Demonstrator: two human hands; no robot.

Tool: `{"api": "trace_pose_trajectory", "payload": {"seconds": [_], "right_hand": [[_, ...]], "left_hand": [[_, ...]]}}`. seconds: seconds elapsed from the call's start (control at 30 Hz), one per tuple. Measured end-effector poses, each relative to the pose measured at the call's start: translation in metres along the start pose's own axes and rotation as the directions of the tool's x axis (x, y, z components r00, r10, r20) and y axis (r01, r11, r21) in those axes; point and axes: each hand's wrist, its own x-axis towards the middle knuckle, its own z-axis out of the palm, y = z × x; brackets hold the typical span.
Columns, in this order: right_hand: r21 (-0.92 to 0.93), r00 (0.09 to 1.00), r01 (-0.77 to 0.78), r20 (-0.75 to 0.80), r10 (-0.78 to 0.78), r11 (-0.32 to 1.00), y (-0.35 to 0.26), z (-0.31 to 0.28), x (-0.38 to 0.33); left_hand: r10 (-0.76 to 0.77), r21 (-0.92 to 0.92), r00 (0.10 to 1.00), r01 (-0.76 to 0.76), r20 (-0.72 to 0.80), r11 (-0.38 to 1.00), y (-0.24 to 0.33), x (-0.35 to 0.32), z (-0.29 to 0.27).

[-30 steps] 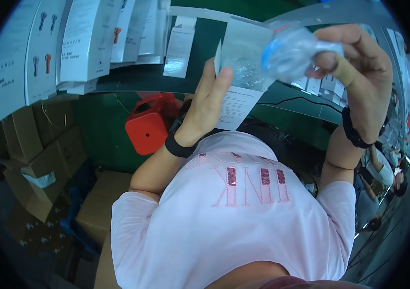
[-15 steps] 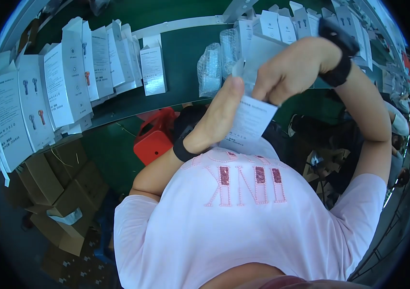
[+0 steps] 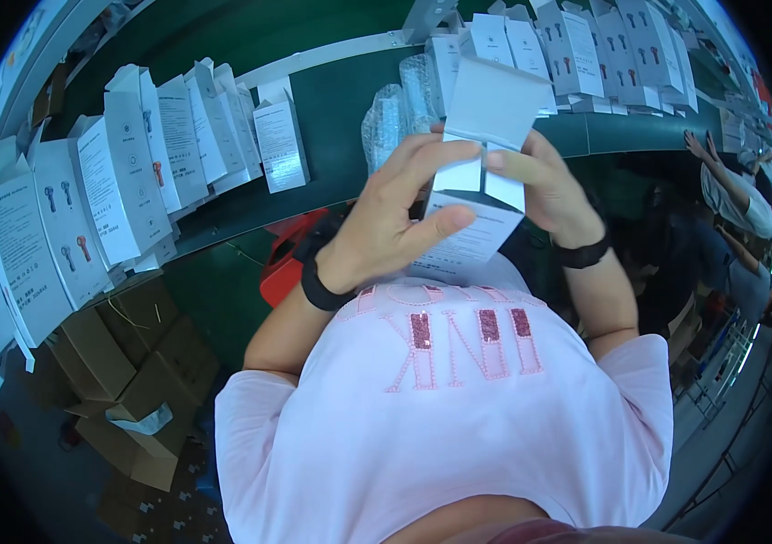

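The left hand (image 3: 386, 218) wraps the near side of a white carton (image 3: 481, 172), thumb laid across its lower face and fingers curled over the top edge, so the box is pinned steady in front of the chest. The right hand (image 3: 540, 186) closes on the opposite side, its fingertips (image 3: 502, 161) pressing at the seam where the lid flap (image 3: 495, 95) stands up, a grip that keeps the mouth of the box open and square (what is inside cannot be made out). Both wrists carry dark bands.

Just beyond the hands, on the green belt (image 3: 332, 100), lie a few clear bubble-wrapped bundles (image 3: 400, 109), within easy reach. Further out to the left of the left hand, a long run of white printed boxes (image 3: 123, 181) leans in overlapping rows along the belt's edge; another row (image 3: 603, 45) stands beyond the right hand. Below the left forearm sit a red stool (image 3: 282, 263) and, lower still, stacked brown cardboard cartons (image 3: 132, 381) on the floor. Far off past the right hand, another person's arm (image 3: 721, 186) reaches toward the belt.
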Motion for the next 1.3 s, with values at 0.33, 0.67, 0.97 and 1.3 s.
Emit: {"api": "trace_pose_trajectory", "payload": {"seconds": [0.33, 0.67, 0.97, 1.3], "right_hand": [[-0.464, 0.869, 0.484, 0.156, -0.470, 0.742, -0.014, 0.004, -0.010], [-0.698, 0.829, 0.559, 0.492, -0.268, 0.448, -0.032, 0.005, -0.020], [-0.393, 0.990, -0.011, -0.136, -0.047, 0.919, -0.017, -0.039, -0.052], [-0.671, 0.407, -0.293, -0.732, -0.546, 0.681, 0.073, -0.278, -0.065]], "left_hand": [[-0.302, -0.358, 0.937, 0.226, -0.174, 0.906, -0.004, 0.005, 0.013], [-0.284, -0.293, 0.953, 0.242, -0.107, 0.925, -0.008, 0.010, 0.011], [-0.297, -0.217, 0.953, 0.303, 0.060, 0.928, -0.006, 0.036, 0.039], [-0.494, -0.063, 0.857, 0.490, -0.145, 0.869, -0.033, 0.018, 0.031]]}}
